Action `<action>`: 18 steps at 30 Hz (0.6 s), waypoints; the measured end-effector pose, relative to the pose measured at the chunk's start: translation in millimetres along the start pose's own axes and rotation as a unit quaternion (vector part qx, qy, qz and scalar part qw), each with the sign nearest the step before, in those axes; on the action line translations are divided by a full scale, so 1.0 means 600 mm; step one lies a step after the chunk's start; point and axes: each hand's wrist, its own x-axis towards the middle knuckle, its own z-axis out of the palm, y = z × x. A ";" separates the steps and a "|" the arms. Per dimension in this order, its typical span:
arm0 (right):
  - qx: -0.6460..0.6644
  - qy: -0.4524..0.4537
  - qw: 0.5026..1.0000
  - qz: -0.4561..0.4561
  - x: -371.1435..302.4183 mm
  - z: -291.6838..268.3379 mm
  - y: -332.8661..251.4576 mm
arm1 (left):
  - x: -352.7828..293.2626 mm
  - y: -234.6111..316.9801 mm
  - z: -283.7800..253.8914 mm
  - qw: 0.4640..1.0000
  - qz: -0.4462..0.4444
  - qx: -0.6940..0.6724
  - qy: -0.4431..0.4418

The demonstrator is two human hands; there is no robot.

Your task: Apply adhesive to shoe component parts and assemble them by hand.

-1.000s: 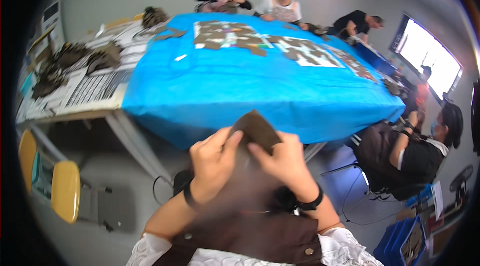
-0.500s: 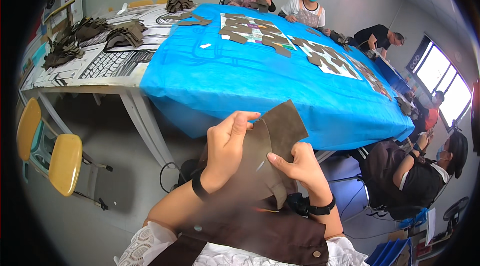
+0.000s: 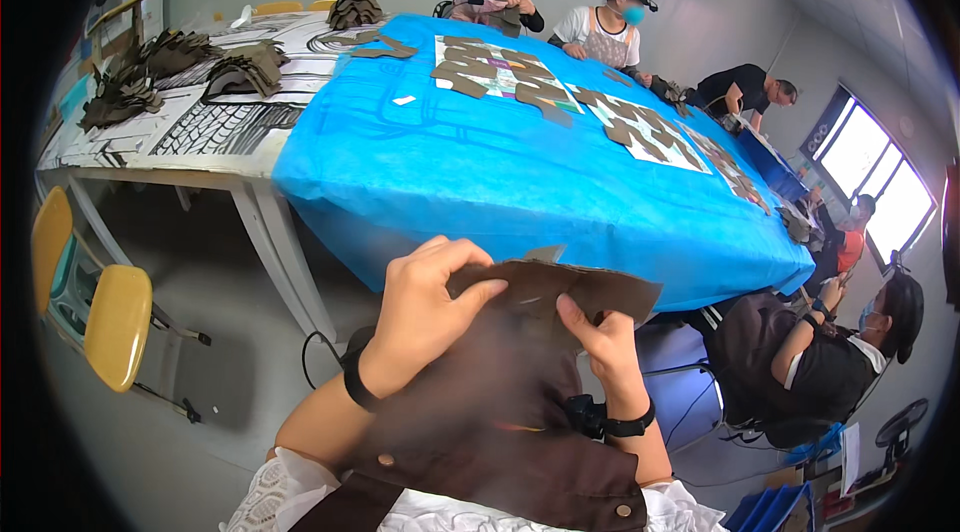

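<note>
A flat grey-brown piece of leather-like material (image 3: 615, 293) is held in front of my dark brown apron, above my lap. My left hand (image 3: 422, 310) pinches its left end between thumb and bent fingers. My right hand (image 3: 606, 347) grips the right part, thumb on the near face and fingers behind. The piece is tilted so that its upper edge runs almost level, its right corner sticking out past my right hand. A small pale tip shows above that edge. Haze blurs the lower part of the piece.
Ahead stands a table under a blue cover (image 3: 400, 152), with rows of brown cut pieces (image 3: 465, 82) on printed sheets. Stacked brown pieces (image 3: 250, 67) lie on the white table at left. A yellow chair (image 3: 118, 327) stands left. Several people work around the table; one sits close at right.
The piece has tipped from nearly upright to a flatter angle, its long edge now sideways. Both hands turned with it; my left hand shifted slightly left and down.
</note>
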 end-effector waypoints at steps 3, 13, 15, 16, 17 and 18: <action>-0.040 -0.114 0.992 -0.028 0.014 -0.037 -0.027 | 0.001 -0.004 0.004 0.982 0.162 0.076 0.062; -0.534 -0.193 0.776 -0.273 0.009 -0.013 -0.157 | -0.039 0.006 0.026 0.916 0.364 0.163 0.041; -0.549 -0.205 0.766 -0.266 0.001 0.007 -0.154 | -0.055 0.006 0.029 0.913 0.369 0.169 0.037; -0.568 -0.221 0.750 -0.258 -0.002 0.013 -0.150 | -0.062 0.004 0.030 0.906 0.386 0.165 0.056; -0.565 -0.208 0.755 -0.260 -0.007 0.021 -0.141 | -0.068 0.002 0.031 0.899 0.403 0.159 0.069; -0.565 -0.213 0.755 -0.256 -0.012 0.024 -0.134 | -0.073 -0.001 0.032 0.901 0.396 0.158 0.073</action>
